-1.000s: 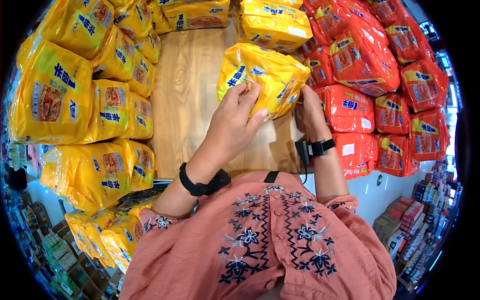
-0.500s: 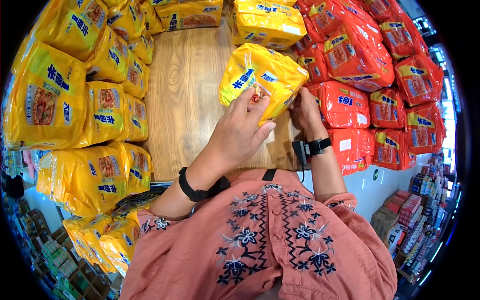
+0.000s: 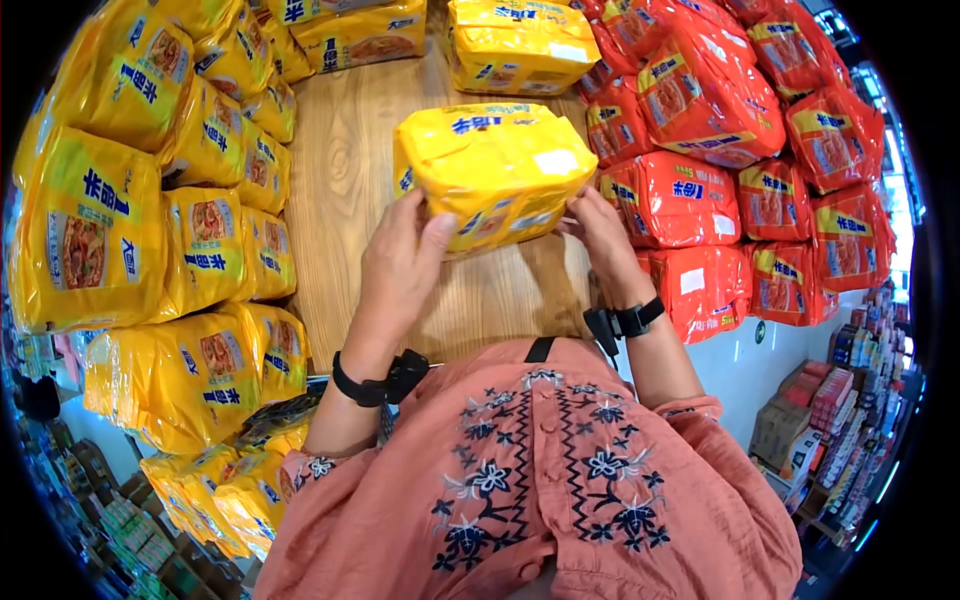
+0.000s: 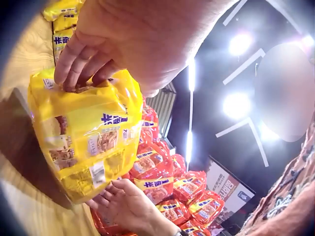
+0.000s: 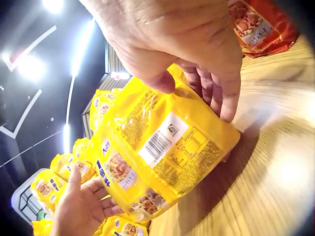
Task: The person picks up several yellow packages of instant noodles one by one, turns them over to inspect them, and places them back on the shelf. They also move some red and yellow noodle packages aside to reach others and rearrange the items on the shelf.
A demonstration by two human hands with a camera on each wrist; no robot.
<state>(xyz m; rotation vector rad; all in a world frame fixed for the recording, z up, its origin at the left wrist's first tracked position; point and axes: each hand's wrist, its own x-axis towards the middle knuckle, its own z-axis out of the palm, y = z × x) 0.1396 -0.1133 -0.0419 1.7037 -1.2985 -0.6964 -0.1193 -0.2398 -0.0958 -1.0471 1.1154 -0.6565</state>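
Note:
A yellow multipack of instant noodles [image 3: 490,180] is held between both hands over the wooden table, its long side turned up in the head view. My left hand [image 3: 400,260] grips its left end, the thumb on the near side. At the right end, my right hand [image 3: 605,235] holds the lower near corner. In the left wrist view, curled left fingers [image 4: 81,64] press into the yellow wrapper. The right wrist view shows the right thumb [image 5: 160,82] and fingers on either side of one end, near a printed barcode. A shadow falls on the wood beneath the pack.
Yellow noodle packs [image 3: 95,230] are stacked along the left side, and red packs [image 3: 690,200] along the right. Another yellow pack [image 3: 520,45] stands at the back of the wooden table [image 3: 340,200]. Store shelves [image 3: 830,410] show beyond the table on the right.
The pack has been turned from a tilted position so its long side faces up, and it has shifted left. My left hand has moved from its printed front to its left end.

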